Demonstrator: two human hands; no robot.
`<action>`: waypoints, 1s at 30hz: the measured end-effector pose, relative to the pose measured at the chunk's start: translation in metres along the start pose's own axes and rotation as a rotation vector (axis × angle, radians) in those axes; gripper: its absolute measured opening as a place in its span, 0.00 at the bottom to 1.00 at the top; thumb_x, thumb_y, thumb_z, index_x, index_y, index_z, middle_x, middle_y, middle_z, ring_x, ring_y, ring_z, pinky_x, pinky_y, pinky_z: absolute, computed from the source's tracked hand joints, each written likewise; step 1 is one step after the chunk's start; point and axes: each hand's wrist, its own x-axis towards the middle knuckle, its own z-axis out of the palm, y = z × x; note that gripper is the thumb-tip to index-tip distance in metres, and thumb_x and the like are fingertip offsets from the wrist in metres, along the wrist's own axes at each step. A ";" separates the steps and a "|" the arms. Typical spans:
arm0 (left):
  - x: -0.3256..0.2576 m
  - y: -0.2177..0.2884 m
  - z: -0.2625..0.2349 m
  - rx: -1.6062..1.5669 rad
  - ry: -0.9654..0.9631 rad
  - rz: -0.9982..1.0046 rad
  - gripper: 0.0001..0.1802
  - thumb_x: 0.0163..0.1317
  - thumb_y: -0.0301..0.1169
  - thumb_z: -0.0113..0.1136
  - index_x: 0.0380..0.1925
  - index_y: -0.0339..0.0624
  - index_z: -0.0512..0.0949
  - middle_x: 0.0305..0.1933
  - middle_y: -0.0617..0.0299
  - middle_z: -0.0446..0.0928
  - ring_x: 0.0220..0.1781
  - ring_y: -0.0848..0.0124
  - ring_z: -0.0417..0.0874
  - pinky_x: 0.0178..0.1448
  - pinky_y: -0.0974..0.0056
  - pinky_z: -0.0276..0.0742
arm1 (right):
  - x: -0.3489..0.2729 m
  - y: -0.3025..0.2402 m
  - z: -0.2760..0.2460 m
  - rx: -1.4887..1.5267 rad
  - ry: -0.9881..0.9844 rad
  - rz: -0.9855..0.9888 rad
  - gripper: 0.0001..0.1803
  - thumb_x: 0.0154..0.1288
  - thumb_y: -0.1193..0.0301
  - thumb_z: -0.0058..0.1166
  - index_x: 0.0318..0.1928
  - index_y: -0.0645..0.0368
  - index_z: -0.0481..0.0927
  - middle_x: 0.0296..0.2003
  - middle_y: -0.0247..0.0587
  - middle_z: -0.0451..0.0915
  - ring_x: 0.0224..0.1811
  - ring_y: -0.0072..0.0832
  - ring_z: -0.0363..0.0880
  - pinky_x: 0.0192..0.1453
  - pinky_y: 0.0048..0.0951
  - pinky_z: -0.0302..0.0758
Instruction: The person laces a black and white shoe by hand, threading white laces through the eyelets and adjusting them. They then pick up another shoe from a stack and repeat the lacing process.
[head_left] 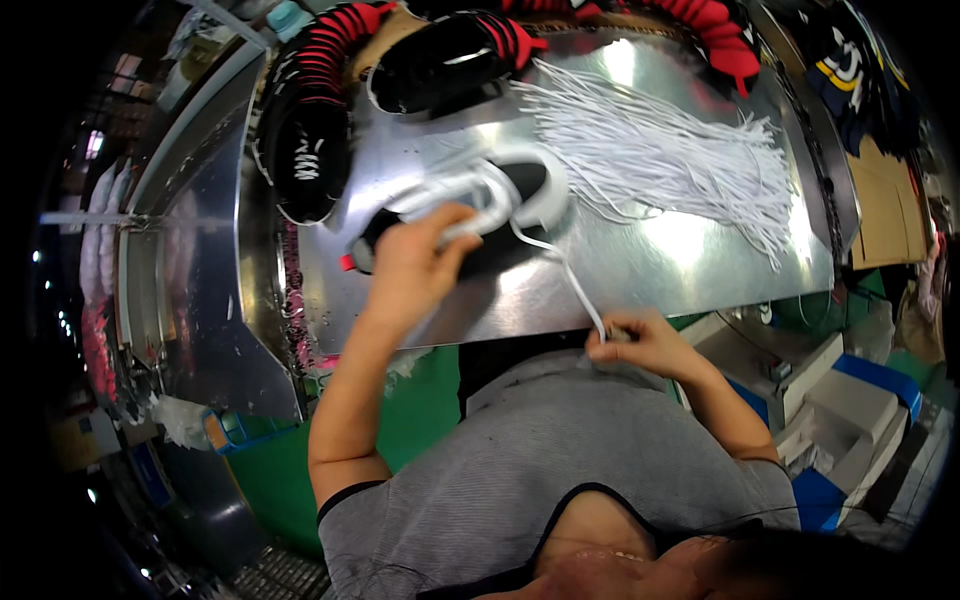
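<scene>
Lacing looks part-done — lace (575, 285) runs from the shoe (548, 190) on the steel table (700, 270) to the right hand (640, 345), which pinches it; that length likely needs finishing. Left hand (415, 260) covers part of the shoe — blurred, can't tell if gripping shoe or lace. Lace bundle (670, 150) crowds the right; black shoes (440, 65) sit beyond.

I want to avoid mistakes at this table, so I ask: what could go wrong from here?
The right hand holds a white lace that runs to the shoe; a hard pull might shift the shoe under the left hand. The pile of loose laces lies close beside the shoe, so one could perhaps get caught.
</scene>
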 end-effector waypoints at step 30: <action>0.008 -0.001 0.062 0.137 -0.238 -0.204 0.15 0.61 0.43 0.64 0.27 0.43 0.82 0.18 0.58 0.76 0.20 0.59 0.75 0.28 0.58 0.69 | 0.074 0.001 0.015 -0.143 0.291 -0.225 0.11 0.70 0.67 0.54 0.42 0.63 0.76 0.30 0.46 0.85 0.32 0.38 0.84 0.39 0.34 0.77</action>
